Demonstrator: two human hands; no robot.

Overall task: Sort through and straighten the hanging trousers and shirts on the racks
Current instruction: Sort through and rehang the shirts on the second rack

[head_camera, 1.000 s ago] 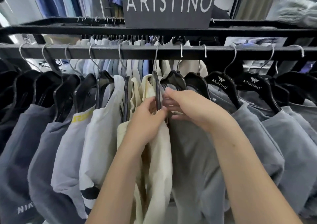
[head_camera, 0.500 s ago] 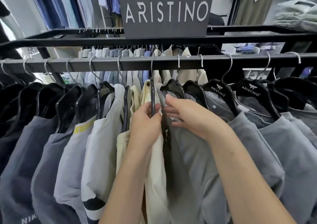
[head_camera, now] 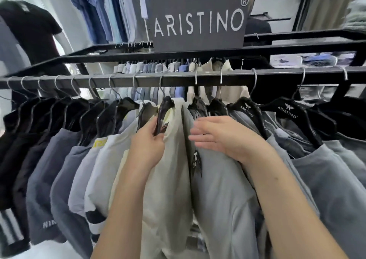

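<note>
Left grip (head_camera: 147, 145), clenched on hanger (head_camera: 160, 118), slid cream shirt (head_camera: 170, 171) leftward along rail (head_camera: 277, 78); right grip (head_camera: 219, 135) lay flat, unclenched, on grey shirt (head_camera: 221, 191); gap opened.

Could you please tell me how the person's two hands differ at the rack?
The left hand curls around a black hanger carrying a cream shirt; the right hand lies flat, fingers straight, on a grey shirt. The left holds something; the right holds nothing. Both work at the same rail.
</note>
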